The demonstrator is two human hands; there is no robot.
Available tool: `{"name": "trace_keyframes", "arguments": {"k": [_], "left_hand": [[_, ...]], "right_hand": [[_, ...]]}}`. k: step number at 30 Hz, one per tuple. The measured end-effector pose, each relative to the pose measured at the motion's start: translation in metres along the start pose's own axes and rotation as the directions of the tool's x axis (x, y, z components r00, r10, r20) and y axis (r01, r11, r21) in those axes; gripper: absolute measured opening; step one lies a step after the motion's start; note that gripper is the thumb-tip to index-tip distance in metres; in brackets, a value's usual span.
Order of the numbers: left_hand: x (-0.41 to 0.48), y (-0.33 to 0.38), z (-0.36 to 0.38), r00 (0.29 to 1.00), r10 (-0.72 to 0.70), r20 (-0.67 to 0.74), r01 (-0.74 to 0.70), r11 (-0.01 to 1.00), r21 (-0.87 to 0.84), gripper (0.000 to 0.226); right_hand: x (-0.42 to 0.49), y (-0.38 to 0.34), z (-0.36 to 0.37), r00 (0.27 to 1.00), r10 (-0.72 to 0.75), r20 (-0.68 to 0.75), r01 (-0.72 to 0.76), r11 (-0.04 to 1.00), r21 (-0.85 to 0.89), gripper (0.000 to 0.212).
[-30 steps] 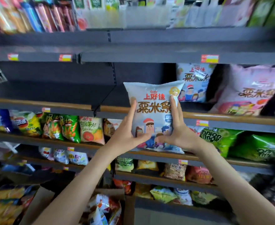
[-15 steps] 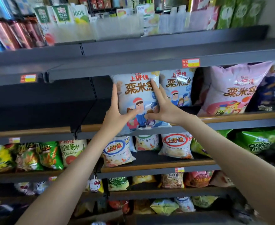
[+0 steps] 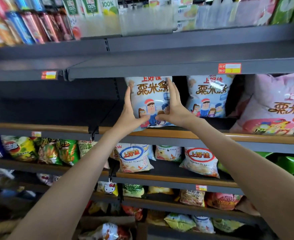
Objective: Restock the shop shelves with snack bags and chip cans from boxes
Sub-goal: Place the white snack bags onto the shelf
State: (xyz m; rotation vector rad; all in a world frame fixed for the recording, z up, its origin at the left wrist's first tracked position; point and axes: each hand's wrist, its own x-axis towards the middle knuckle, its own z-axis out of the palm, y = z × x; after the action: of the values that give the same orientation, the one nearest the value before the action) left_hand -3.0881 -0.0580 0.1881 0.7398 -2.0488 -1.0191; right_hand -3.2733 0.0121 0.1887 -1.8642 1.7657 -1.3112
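A pale blue snack bag (image 3: 150, 94) with brown characters and cartoon figures stands upright on the wood-edged shelf (image 3: 212, 136), its bottom at the shelf's front edge. My left hand (image 3: 130, 113) lies with straight fingers along the bag's left side. My right hand (image 3: 174, 106) lies with straight fingers over its right front. Both thumbs meet across the lower front of the bag. A second bag of the same kind (image 3: 210, 96) stands just to the right, with a dark gap between the two.
A large pink bag (image 3: 277, 108) fills the shelf's right end. The grey shelf above (image 3: 160, 66) hangs close over the bag tops. Shrimp flake bags (image 3: 134, 158) and other snacks fill the lower shelves. More bags (image 3: 106, 231) lie at the bottom.
Both hands have raised the bag from chest height up onto the shelf and back, beside the matching bag. The view has tilted upward with it.
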Motion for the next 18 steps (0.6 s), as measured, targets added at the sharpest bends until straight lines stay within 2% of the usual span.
{"name": "trace_keyframes", "arguments": {"k": [5,8,11,14,16,18], "left_hand": [[0.0,-0.013,0.008,1.0,0.014,-0.008,-0.014,0.997,0.071,0.116],[0.003,-0.009,0.005,1.0,0.01,-0.012,-0.009,0.997,0.08,0.116],[0.005,-0.002,-0.003,0.999,0.007,-0.05,-0.005,0.998,0.056,0.114],[0.001,0.004,-0.012,0.996,-0.025,-0.09,0.028,0.999,0.033,0.109],[-0.006,0.009,-0.017,0.992,-0.096,-0.078,0.097,0.995,0.006,0.103],[-0.016,0.012,-0.021,0.992,-0.121,-0.02,0.122,0.992,0.027,0.096]], "right_hand": [[-0.008,0.009,0.011,0.989,-0.088,-0.119,0.078,0.993,-0.085,0.113],[-0.002,0.014,0.013,0.989,-0.056,-0.138,0.052,0.998,-0.03,0.12],[0.004,0.014,0.008,0.998,0.062,-0.031,-0.057,0.99,0.128,0.132],[0.009,0.01,0.004,0.991,0.096,0.091,-0.116,0.961,0.252,0.136],[0.006,-0.001,-0.001,0.983,0.118,0.137,-0.152,0.951,0.269,0.128],[-0.002,-0.003,-0.007,0.982,0.099,0.162,-0.136,0.962,0.237,0.11]]}}
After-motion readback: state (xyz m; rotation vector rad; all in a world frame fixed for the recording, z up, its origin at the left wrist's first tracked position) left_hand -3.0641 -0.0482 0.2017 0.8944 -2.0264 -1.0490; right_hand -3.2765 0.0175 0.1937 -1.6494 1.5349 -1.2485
